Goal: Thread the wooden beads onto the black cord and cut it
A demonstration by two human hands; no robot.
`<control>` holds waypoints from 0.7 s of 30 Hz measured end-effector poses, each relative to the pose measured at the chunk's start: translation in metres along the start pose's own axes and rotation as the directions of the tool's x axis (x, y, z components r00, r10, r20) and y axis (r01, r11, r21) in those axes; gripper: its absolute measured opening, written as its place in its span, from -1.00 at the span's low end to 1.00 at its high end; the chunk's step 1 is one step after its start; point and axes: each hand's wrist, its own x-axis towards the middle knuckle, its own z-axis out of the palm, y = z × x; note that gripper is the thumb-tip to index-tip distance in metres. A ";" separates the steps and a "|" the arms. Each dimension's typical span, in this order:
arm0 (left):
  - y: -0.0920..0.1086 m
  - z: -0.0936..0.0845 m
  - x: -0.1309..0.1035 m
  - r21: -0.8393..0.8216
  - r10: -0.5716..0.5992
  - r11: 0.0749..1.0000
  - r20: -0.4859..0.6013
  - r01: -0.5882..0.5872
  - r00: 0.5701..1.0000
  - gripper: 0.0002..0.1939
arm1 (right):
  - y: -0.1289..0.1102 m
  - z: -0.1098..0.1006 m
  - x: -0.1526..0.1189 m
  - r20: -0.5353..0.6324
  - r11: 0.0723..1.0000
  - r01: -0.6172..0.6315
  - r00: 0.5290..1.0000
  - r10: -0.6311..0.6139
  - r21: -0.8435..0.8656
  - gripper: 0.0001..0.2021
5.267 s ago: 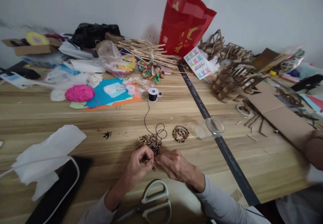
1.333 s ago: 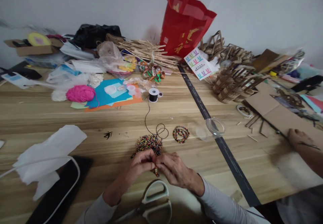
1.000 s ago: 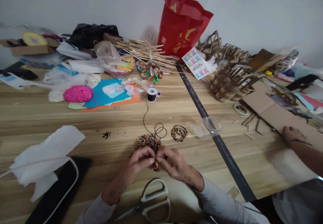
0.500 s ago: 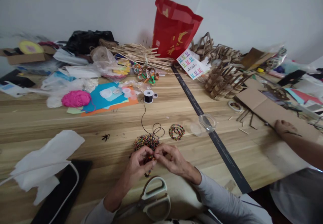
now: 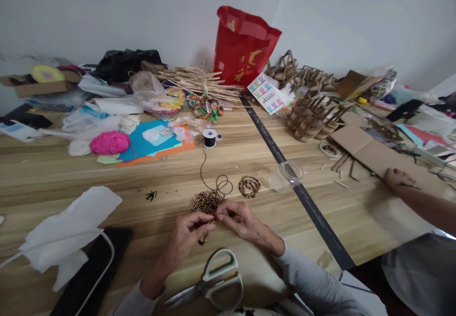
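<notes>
My left hand (image 5: 185,240) pinches a short strand of coloured beads (image 5: 203,240) that hangs below its fingertips. Close beside it, my right hand (image 5: 244,221) has thumb and forefinger pressed together at the strand's upper end; whatever lies between them is too small to make out. Just behind the fingers lies a pile of small multicoloured beads (image 5: 206,201). A black cord loops from a spool (image 5: 210,138) down to the pile. Beaded bracelets (image 5: 249,186) rest to the right. White-handled scissors (image 5: 221,278) lie near the front edge, blades pointing left.
Clear plastic lids (image 5: 291,172) sit on a dark strip crossing the table. Pink yarn (image 5: 110,143) and coloured paper are at the left, a red bag (image 5: 244,47) at the back, small woven baskets (image 5: 309,116) behind right. Another person's hand (image 5: 401,179) rests on cardboard.
My left hand has shifted slightly left and its fingers have straightened somewhat. More of the hanging bead strand and the scissor blades now show. The view has moved a little.
</notes>
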 end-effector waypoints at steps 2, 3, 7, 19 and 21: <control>0.000 -0.003 0.002 -0.040 -0.030 0.999 -0.033 0.029 0.999 -0.80 | -0.004 -0.003 -0.001 -0.070 0.997 0.058 0.996 -0.062 -0.053 -0.85; 0.000 -0.005 0.003 -0.056 -0.047 0.997 -0.052 0.044 0.998 -0.79 | -0.007 -0.005 -0.003 -0.117 0.991 0.090 0.988 -0.101 -0.099 -0.84; 0.000 -0.016 0.008 -0.108 -0.077 0.992 -0.144 0.062 0.987 -0.75 | -0.025 -0.011 -0.018 -0.076 0.932 0.134 0.983 -0.169 -0.338 -0.77; 0.001 -0.044 0.019 -0.227 -0.028 0.973 -0.313 -0.046 0.949 -0.75 | -0.054 0.027 -0.042 0.615 0.606 0.536 0.782 -0.096 -0.587 -0.85; 0.001 -0.046 0.020 -0.244 -0.041 0.969 -0.331 -0.044 0.943 -0.74 | -0.053 0.030 -0.044 0.635 0.577 0.536 0.771 -0.038 -0.616 -0.84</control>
